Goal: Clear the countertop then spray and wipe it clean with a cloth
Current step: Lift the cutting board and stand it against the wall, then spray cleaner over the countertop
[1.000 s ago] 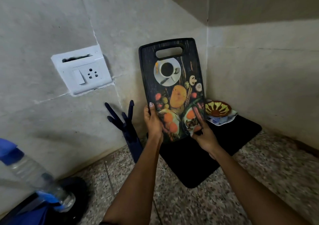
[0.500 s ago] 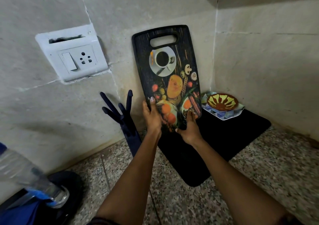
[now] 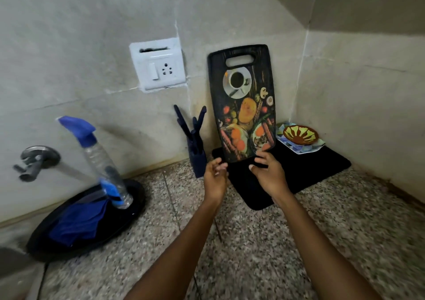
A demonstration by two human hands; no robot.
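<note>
Both hands off cutting board [image 3: 246, 106] now; board upright, leaning on wall, foot on black mat [image 3: 305, 173] at countertop [image 3: 264, 242] back corner. L hand [image 3: 215, 177] loosely open, empty. R hand [image 3: 269, 173] relaxed, fingertips at board's bottom edge.

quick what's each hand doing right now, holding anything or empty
Left hand: open, fingers loosely curled, holding nothing, just left of the cutting board.
Right hand: open, fingertips at the board's bottom edge, no grip on it.
</note>
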